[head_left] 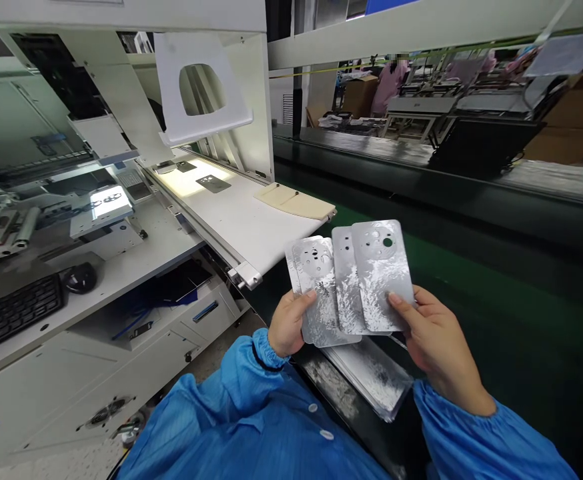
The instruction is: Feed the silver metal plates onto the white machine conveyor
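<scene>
Several thin silver phone back panels with camera cut-outs are fanned out in front of me, overlapping near the middle. My left hand (289, 325) is closed on the left-hand silver phone back panels (324, 320), thumb on top. My right hand (439, 340) grips the right-hand silver phone back panels (379, 283), its thumb pressed on the front one. Their surfaces look wrinkled and shiny, and most of the fingers are hidden behind them. Below the hands lies a stack of clear or silvery film sleeves (371, 380), partly covered by the panels.
Ahead to the left, a white conveyor (221, 217) comes out of a machine, with a dark phone panel (213, 183) on it. A keyboard (16, 310) and mouse (80, 277) sit on the left bench. A dark green belt (496, 287) runs along the right. Someone in pink (389, 87) is far back.
</scene>
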The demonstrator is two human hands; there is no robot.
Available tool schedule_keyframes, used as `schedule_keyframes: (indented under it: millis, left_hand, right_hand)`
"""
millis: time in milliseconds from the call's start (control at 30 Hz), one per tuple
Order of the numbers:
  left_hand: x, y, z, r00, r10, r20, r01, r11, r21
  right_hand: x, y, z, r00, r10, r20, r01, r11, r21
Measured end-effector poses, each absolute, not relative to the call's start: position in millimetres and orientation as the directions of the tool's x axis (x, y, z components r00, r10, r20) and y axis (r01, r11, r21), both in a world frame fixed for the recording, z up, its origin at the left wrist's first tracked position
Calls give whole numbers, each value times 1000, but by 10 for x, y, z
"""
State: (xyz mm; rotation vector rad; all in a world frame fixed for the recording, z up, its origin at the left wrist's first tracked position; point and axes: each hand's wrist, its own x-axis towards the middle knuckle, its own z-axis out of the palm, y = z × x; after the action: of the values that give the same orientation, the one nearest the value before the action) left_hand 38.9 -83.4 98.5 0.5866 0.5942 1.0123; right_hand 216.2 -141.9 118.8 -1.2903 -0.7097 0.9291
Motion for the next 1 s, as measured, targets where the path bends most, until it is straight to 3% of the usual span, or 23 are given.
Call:
schedule_keyframes:
  millis: [167, 367, 567, 767, 900, 1000]
  left_hand:
    - [414, -846, 987, 369, 914, -166, -574, 365, 733]
    - [390, -847, 988, 354, 905, -235, -659, 419, 624]
    - [367, -836, 996, 439, 887, -141, -637, 418, 648]
    - [451, -898, 981, 392, 906, -160, -633, 392, 667]
    - [473, -931, 963, 408, 897, -170, -618, 408, 672]
    - [412, -920, 883, 411, 892, -189, -634, 428, 644]
  right_hand:
    - [2044, -1380, 1099, 406, 906, -119, -247, -17, -969]
    - [2186, -1441, 1207, 564, 821, -94, -169, 3, -986]
    - [2326, -1497, 1280, 621, 773, -127, -156, -38, -987]
    - [1990, -1416, 1110, 522, 853, -20, -149, 68, -987]
    - [1863, -1434, 974, 389, 921, -36, -98, 3, -995]
    - [1924, -1442, 923, 403, 915, -18, -22, -10, -1000]
